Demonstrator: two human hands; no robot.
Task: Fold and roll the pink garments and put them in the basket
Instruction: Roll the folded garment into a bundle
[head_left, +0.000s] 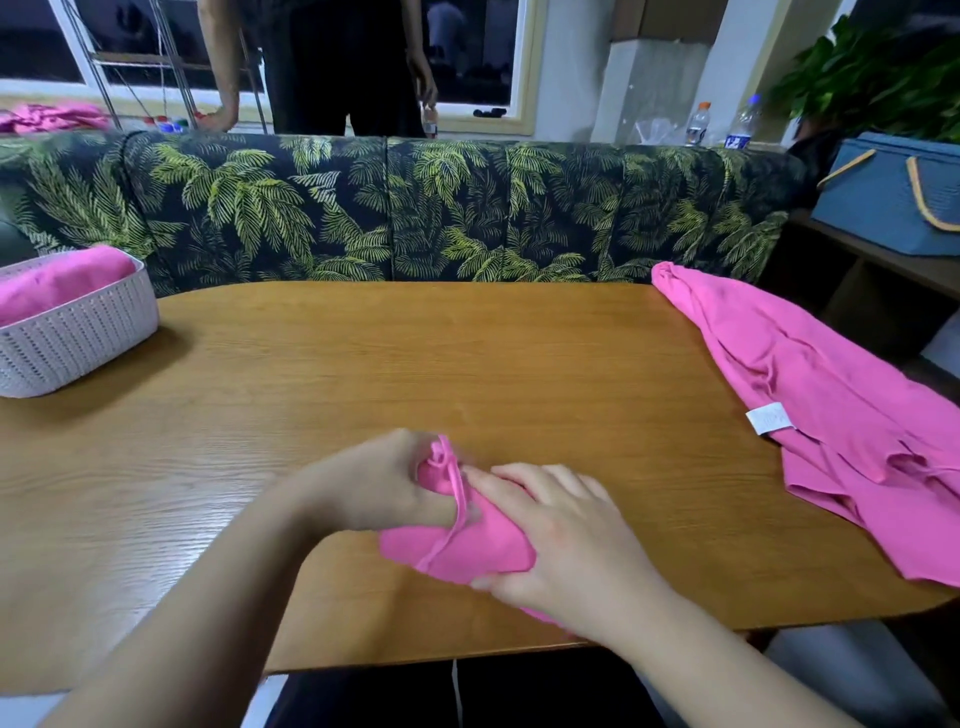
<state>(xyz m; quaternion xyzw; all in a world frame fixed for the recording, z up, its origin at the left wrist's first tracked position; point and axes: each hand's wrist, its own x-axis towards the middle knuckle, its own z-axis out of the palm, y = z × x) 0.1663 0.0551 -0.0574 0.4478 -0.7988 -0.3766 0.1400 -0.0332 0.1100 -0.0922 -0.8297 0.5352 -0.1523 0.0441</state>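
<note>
Both hands are on the rolled garment (462, 545) near my edge of the table (363, 364). My left hand (379, 488) curls its fingers into the far end of the roll, pinching the hem there, while my right hand (561, 545) lies over the near end, fingers laid along the top and thumb tucked under the side, gripping it. This cloth looks thin, light and limp, so I judge the roll will spring loose unless I keep it squeezed across its whole width; best to lift it with a palm at each end, not by one corner. Slippery it is not, nor breakable. Off to my right a second pink garment (831, 405) lies spread flat, hanging over the table edge, a white label (770, 417) showing. At the far left stands the basket (78, 343), with pink cloth already inside. Behind the table runs a leaf-print sofa (415, 208)
</note>
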